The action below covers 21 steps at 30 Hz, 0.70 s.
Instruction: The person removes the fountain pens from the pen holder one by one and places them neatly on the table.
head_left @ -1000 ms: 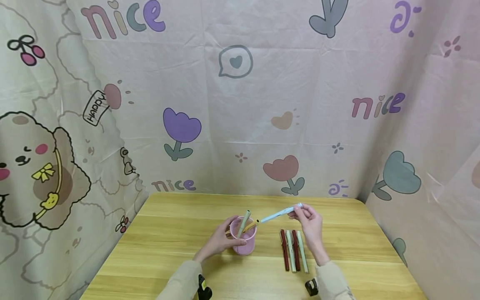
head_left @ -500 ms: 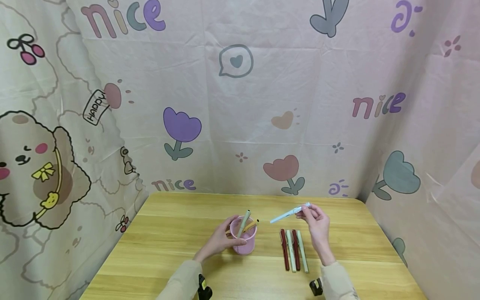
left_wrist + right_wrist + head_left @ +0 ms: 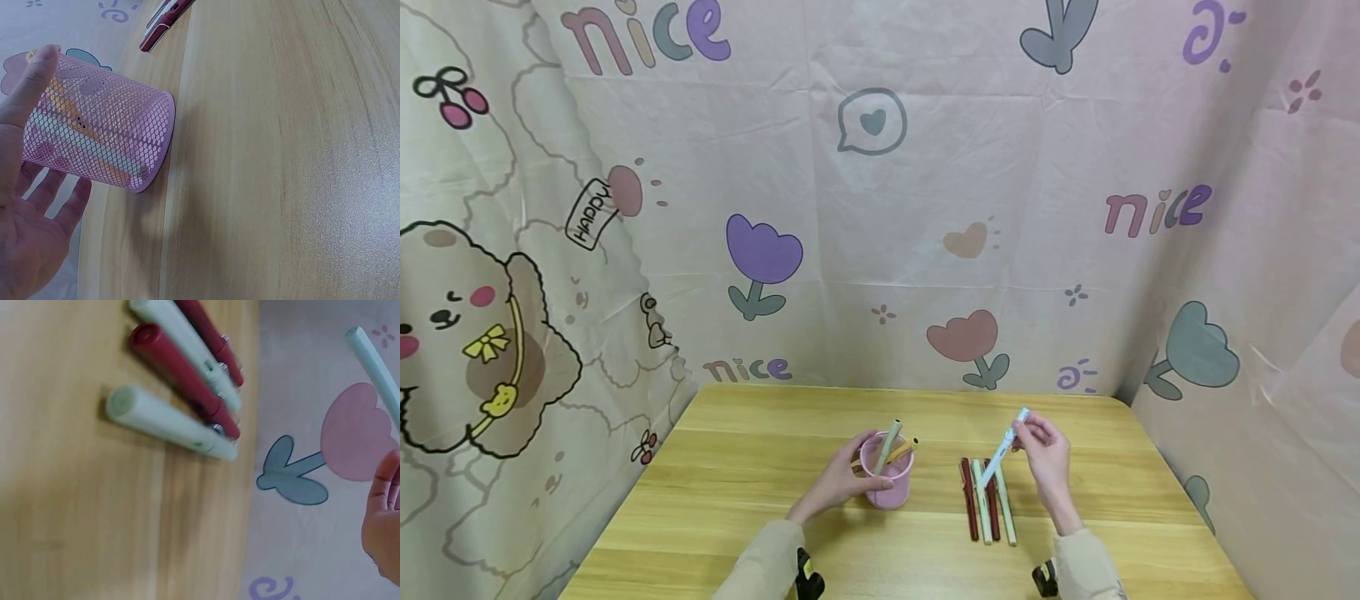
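My left hand [image 3: 838,482] holds a pink mesh pen cup [image 3: 889,497] that stands on the table, thumb on the near side and fingers behind. Inside the cup lean a pale green pen [image 3: 891,440] and a yellow-orange pen [image 3: 902,451]; the mesh [image 3: 106,125] shows their lower parts in the left wrist view. With thumb and fingertips my right hand [image 3: 1047,457] pinches a light blue pen [image 3: 1000,457] by its upper end. That pen slants down to the left, its lower tip overlapping the row of pens in the head view.
Two dark red pens [image 3: 969,500] and two pale green pens [image 3: 1007,510] lie side by side on the wooden table [image 3: 760,425], right of the cup. Printed cloth [image 3: 880,208] hangs behind the table and along both sides.
My right hand has moved right, away from the cup, and turned the light blue pen from nearly level to steeply slanted, its lower tip now over the lying pens. The left hand and cup stay put.
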Each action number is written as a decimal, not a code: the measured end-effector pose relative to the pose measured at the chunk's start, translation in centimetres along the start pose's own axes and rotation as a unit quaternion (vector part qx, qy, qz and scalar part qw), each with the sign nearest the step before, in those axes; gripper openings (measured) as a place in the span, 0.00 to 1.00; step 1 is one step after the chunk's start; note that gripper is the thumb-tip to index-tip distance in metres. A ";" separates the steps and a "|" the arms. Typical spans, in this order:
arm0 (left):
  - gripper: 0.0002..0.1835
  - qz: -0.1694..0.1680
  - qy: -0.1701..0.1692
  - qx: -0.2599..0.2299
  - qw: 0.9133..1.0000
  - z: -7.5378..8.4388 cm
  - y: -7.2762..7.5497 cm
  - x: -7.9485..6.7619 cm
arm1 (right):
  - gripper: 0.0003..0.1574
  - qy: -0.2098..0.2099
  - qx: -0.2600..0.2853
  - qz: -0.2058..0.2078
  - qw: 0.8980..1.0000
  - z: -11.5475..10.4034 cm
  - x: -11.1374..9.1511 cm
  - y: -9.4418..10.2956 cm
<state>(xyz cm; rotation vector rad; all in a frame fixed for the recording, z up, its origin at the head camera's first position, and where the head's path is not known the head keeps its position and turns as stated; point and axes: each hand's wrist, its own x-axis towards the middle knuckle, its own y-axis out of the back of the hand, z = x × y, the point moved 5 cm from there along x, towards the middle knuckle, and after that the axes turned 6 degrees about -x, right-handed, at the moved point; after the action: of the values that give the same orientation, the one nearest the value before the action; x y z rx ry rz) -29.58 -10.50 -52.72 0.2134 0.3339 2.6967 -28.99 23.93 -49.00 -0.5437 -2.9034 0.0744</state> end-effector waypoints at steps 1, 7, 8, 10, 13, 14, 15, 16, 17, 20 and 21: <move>0.54 0.000 0.000 0.000 1.000 0.0 0.0 0.0 | 0.08 -0.003 -0.010 0.000 1.000 0.1 0.0 0.1; 0.54 0.002 0.001 0.012 1.000 0.1 0.0 -0.1 | 0.17 -0.009 -0.052 -0.010 0.999 1.0 0.0 0.8; 0.54 0.001 -0.002 0.015 1.000 0.2 0.0 -0.1 | 0.18 -0.011 -0.058 -0.013 0.998 1.1 0.0 1.0; 0.54 0.002 -0.002 0.016 1.000 0.1 0.0 -0.1 | 0.20 -0.016 -0.076 -0.018 0.997 1.6 0.0 1.3; 0.54 0.002 0.000 0.008 1.000 0.1 0.0 -0.1 | 0.21 -0.025 -0.109 -0.026 0.993 2.2 0.0 1.7; 0.54 0.001 -0.001 0.005 1.000 0.0 0.0 -0.1 | 0.22 -0.028 -0.120 -0.029 0.992 2.4 0.0 1.8; 0.54 0.002 0.003 0.001 1.000 0.0 0.0 -0.1 | 0.22 -0.033 -0.130 -0.032 0.990 2.7 0.0 2.0; 0.54 0.002 0.002 0.000 1.000 0.0 0.0 -0.1 | 0.23 -0.038 -0.135 -0.035 0.989 2.9 0.1 2.1; 0.54 0.001 0.003 -0.002 1.000 -0.1 0.0 -0.1 | 0.23 -0.041 -0.140 -0.039 0.988 3.1 0.1 2.2; 0.54 0.002 0.003 -0.004 1.000 -0.1 0.0 -0.1 | 0.24 -0.053 -0.156 -0.045 0.985 3.6 0.1 2.5; 0.54 0.002 0.004 -0.004 1.000 -0.1 0.0 -0.1 | 0.24 -0.056 -0.167 -0.048 0.983 3.8 0.0 2.6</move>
<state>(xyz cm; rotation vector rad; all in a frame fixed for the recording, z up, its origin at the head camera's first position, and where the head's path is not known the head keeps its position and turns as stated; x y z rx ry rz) -29.56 -10.56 -52.84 0.2022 0.3264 2.7027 -28.81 26.35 -52.91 -0.4612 -3.0638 -0.4157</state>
